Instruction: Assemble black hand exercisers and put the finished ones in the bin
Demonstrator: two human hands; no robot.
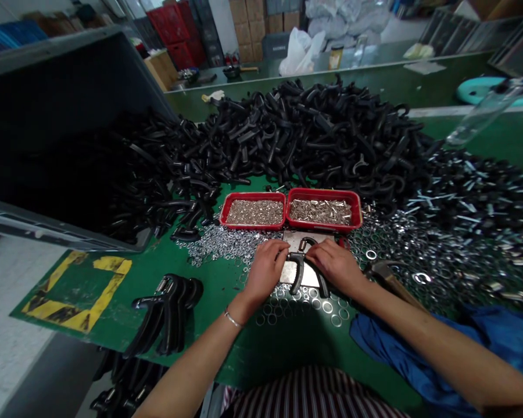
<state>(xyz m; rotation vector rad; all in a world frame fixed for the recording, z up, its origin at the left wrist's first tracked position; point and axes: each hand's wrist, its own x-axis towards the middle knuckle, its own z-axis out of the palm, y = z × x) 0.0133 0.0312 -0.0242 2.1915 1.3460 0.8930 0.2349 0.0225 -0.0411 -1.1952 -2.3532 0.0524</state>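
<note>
Black handle piece (299,271) pinched by left grip (267,266), right grip (336,265); both barely open.

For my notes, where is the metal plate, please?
The metal plate lies just right of centre in the head view, in front of the right red tray, under the black grip between left hand and right hand.

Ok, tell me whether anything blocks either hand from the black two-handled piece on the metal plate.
Nothing visible does: the left hand and right hand both touch the black two-handled piece over the metal plate. The red trays sit beyond it, not between.
</note>
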